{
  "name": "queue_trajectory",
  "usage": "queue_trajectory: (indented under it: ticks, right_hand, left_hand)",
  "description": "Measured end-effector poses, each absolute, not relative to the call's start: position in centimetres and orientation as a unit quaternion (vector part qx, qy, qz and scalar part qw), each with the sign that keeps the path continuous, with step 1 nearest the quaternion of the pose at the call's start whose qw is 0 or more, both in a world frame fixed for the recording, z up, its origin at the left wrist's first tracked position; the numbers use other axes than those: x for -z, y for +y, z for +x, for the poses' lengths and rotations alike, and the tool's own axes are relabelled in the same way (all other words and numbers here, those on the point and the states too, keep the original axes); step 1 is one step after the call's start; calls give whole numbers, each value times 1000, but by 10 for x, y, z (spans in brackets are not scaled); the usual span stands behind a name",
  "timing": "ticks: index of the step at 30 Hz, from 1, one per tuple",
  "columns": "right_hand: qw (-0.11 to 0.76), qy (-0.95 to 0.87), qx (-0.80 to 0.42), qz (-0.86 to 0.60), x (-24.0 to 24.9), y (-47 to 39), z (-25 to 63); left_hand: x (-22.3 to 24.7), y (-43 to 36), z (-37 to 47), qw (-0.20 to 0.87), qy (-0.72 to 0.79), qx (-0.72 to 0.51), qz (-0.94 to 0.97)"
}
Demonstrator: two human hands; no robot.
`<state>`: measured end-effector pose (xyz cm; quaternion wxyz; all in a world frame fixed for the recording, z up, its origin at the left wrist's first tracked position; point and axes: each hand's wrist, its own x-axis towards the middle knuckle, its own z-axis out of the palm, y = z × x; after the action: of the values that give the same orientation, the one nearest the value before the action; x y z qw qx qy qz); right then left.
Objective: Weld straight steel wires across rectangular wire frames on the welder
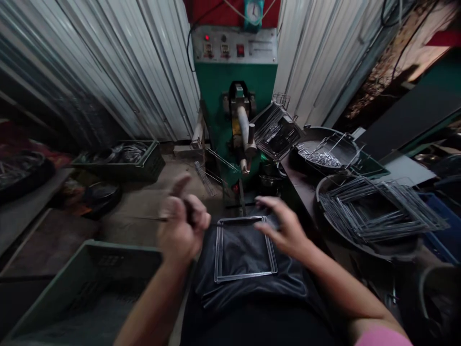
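Several square wire frames (247,276) lie stacked on the dark apron (252,293) over the lap. My left hand (182,223) is raised to the left of the stack, its fingers curled and blurred, with a thin dark rod or wire sticking out on both sides. My right hand (283,223) hovers at the stack's upper right corner, thumb and fingers apart, with nothing seen between them. Ahead stands a green machine (216,81) with an electrode arm (243,125) pointing down.
At the lower left is a green crate (54,300); a second crate (144,161) of metal parts sits farther back. On the right, a round tray (324,216) holds wire frames, and a pan (351,156) holds small rods. A wire basket (277,129) leans beside the machine.
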<state>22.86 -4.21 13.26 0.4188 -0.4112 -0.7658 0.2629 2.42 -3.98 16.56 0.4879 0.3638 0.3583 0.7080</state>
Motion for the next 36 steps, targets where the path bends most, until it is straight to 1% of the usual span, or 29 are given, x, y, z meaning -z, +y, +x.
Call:
queue_trajectory:
  ticks: [3,5,7,9,12,13,16,17,19,21,25,28,31,36]
  right_hand:
    - [367,-778,-324,-393,-91,-43,210]
    - [346,-758,-368,-412,-57,-47,199]
    - [342,-736,-409,-417,-30,-51,194]
    - [345,-714,-446,-415,-15,-54,196]
    - [388,-634,-474,-471,-11,-49,216]
    - [414,-586,-484,-501,-11,-44,227]
    - [508,-433,-502,-549,-3,-28,260]
    - [536,-399,-501,-550,3,-23,270]
    - [569,-342,-510,-548,19,-17,282]
    - [587,-270,-538,-541,33,-16,286]
    - [616,-142,-589,-503,39,-20,280]
    - [591,-132,-637,-477,30,-22,278]
    - [567,-132,-673,-456,23,-22,283]
    - [552,-154,-678,-460,25,-16,297]
  left_hand:
    - [-120,-38,65,524,409,-640,384]
    - [-83,-38,87,480,486,-572,454]
    - [-53,-39,99,396,533,-526,532]
    - [-35,-36,98,386,541,-456,593]
    - [-21,-20,78,419,503,-310,690]
    - [-18,-13,68,395,518,-265,711]
    - [-2,9,39,226,679,-151,682]
    - [5,14,33,195,712,-107,666]
    - [17,20,26,172,725,-51,665]
    - [24,20,26,163,705,-43,689]
    - [22,10,25,155,674,-99,716]
    - [20,5,18,189,657,-182,707]
    - [25,2,10,210,659,-219,688]
    - [40,2,-2,174,670,-262,672]
